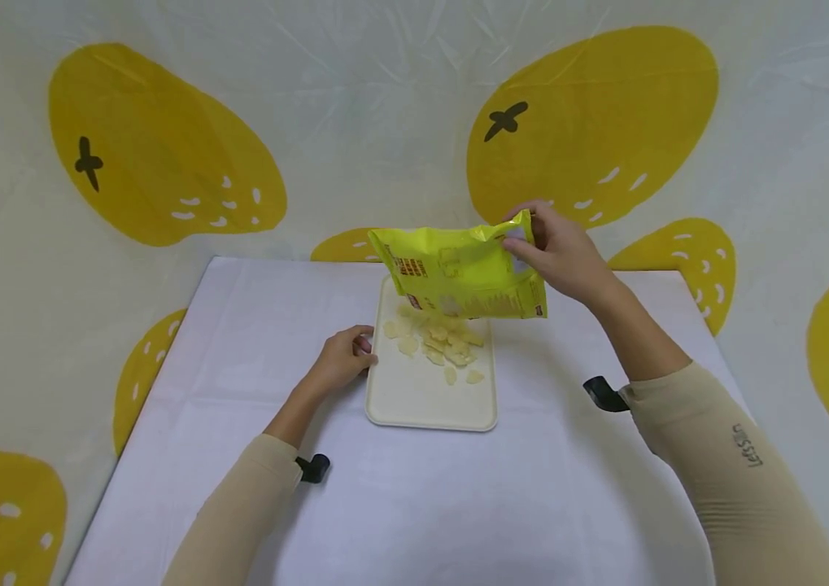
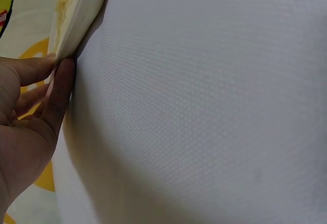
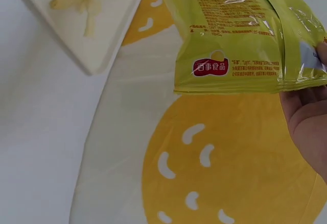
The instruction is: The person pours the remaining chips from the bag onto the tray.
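Note:
My right hand [image 1: 560, 248] grips one end of a yellow-green chip bag [image 1: 458, 268], held sideways above the far half of a cream tray [image 1: 429, 404]. In the right wrist view the printed back of the bag [image 3: 235, 35] shows, with the thumb and fingers of the hand [image 3: 309, 117] around its edge. A pile of potato chips [image 1: 451, 342] lies on the tray, partly hidden behind the bag. At the tray's left edge, my left hand [image 1: 343, 358] pinches the rim between thumb and fingers, as the left wrist view of the hand [image 2: 36, 106] shows.
The tray stands on a table with a white cloth [image 1: 253, 350]. Behind the table hangs a pale curtain [image 1: 370, 122] with big yellow fruit prints. Black wrist mounts [image 1: 604, 395] stick out from both sleeves.

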A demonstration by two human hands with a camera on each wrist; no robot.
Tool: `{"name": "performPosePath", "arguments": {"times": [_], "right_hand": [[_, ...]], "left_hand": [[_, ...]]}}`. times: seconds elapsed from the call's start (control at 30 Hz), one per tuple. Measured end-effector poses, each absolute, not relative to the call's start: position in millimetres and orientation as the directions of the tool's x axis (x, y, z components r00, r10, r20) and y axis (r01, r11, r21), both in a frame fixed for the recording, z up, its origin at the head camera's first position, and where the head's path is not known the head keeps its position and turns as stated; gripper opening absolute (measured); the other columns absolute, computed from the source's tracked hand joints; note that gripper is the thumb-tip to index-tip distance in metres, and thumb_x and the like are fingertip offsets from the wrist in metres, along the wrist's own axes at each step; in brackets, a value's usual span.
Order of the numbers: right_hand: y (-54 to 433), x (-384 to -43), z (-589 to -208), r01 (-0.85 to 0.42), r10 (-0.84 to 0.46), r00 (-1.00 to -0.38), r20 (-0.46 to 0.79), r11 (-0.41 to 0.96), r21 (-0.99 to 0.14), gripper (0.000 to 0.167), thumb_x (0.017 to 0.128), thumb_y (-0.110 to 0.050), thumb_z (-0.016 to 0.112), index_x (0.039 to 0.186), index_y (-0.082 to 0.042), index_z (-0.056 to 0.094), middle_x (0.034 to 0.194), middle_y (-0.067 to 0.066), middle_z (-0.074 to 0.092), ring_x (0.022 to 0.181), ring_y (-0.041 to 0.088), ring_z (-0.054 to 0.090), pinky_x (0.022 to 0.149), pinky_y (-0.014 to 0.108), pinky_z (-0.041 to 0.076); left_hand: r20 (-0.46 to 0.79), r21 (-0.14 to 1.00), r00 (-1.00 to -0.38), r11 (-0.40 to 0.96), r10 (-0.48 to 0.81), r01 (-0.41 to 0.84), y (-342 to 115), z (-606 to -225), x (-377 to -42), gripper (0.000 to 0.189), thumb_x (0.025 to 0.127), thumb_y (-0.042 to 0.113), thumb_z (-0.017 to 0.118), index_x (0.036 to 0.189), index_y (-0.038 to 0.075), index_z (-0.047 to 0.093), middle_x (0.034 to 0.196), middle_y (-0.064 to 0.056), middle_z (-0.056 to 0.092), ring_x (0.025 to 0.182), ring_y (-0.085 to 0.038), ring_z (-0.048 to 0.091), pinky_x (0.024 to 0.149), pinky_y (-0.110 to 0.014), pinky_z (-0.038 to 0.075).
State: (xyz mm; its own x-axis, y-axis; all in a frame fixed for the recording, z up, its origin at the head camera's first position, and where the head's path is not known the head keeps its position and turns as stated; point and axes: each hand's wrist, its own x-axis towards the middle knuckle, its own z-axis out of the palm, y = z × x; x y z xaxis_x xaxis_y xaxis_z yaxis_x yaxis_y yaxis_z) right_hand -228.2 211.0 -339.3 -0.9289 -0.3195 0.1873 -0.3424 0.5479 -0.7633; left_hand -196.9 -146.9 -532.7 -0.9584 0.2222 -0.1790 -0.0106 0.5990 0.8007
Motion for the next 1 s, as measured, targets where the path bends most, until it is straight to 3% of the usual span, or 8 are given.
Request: {"name": "performPosePath", "arguments": {"times": [0.17,0.53,1.0], "right_hand": [[210.9,-227.3,-342.6,-0.353,-0.333,-0.92,0.205,0.484,-0.8,0.029,0.104,-0.011,0.061,0.131,-0.004,0.052,0.12,0.018,0.067,0.091,0.017,0.067,0.075,0.021,0.058],[209.4,-227.1,-339.3,-0.384,-0.345,-0.912,0.22,0.535,-0.752,0.032,0.105,-0.015,0.058,0.135,-0.004,0.054,0.115,0.016,0.066,0.093,0.021,0.061,0.073,0.015,0.051],[209.2,-229.2,-337.1,-0.39,-0.377,-0.9,0.216,0.482,-0.784,0.033,0.108,-0.014,0.052,0.139,-0.005,0.051,0.119,0.017,0.065,0.097,0.019,0.064,0.077,0.018,0.054]], "left_hand": [[-0.181,0.799,-0.958,0.601,0.221,-0.013,-146.4,-532.0,-196.8,0.058,0.09,0.004,0.075,0.143,-0.001,0.056,0.103,-0.013,0.068,0.077,-0.017,0.064,0.067,-0.026,0.055],[-0.193,0.806,-0.955,0.591,0.226,-0.023,-143.8,-526.6,-196.0,0.057,0.09,0.004,0.075,0.144,-0.001,0.055,0.104,-0.015,0.067,0.076,-0.018,0.065,0.067,-0.027,0.056],[-0.196,0.804,-0.956,0.594,0.22,-0.028,-145.3,-528.8,-194.5,0.057,0.09,0.004,0.075,0.143,-0.001,0.056,0.104,-0.014,0.067,0.077,-0.018,0.065,0.067,-0.027,0.057]]}}
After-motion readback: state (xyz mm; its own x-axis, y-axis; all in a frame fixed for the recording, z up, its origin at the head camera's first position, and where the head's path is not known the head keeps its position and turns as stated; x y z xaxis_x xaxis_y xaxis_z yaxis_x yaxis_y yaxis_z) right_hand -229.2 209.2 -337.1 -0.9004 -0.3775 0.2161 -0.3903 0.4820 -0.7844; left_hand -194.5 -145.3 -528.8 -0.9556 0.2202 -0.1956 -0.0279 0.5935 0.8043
